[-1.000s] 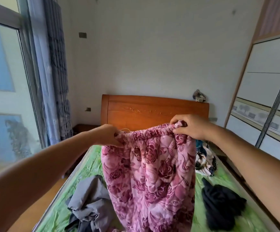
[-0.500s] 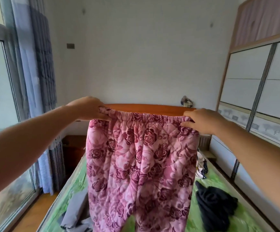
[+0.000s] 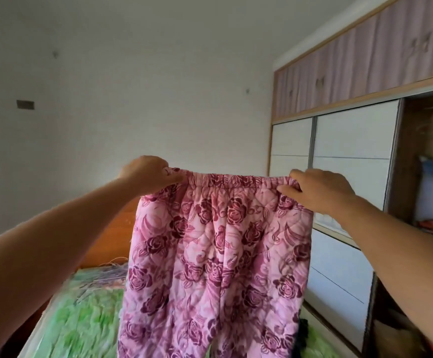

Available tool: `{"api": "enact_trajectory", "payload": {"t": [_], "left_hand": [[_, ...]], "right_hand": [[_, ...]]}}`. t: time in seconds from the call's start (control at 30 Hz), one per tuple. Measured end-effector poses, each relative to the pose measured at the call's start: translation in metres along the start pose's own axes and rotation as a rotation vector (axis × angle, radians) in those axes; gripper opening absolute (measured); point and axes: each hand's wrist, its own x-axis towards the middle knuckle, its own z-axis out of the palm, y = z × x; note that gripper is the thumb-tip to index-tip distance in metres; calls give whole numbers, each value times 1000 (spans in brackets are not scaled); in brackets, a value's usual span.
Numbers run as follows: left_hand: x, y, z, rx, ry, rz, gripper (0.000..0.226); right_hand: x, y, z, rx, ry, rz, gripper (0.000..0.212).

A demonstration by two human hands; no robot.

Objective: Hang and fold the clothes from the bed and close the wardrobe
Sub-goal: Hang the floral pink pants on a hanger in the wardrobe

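I hold the pink trousers [image 3: 218, 267] up before me by the elastic waistband, above the bed [image 3: 81, 313]. My left hand [image 3: 150, 174] pinches its left end, my right hand [image 3: 319, 189] its right end, fingers curled over the gathered edge. Both arms reach forward, nearly level. The fabric is quilted, padded, printed with dark roses, hanging straight. The wardrobe [image 3: 352, 156] stands to the right, its sliding door partly open.

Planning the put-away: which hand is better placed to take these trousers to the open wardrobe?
Right hand, probably: it grips the pink floral trousers on the side nearest the open wardrobe; the left hand is farther.
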Motion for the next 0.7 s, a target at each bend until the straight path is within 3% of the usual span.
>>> {"api": "enact_trajectory", "payload": {"t": [0.43, 0.7], "left_hand": [[29, 302, -41, -293, 68, 236, 69], [11, 507, -56, -416, 44, 427, 88]], "right_hand": [[-154, 216, -129, -226, 3, 401, 54], [-289, 370, -210, -344, -45, 495, 60]]}}
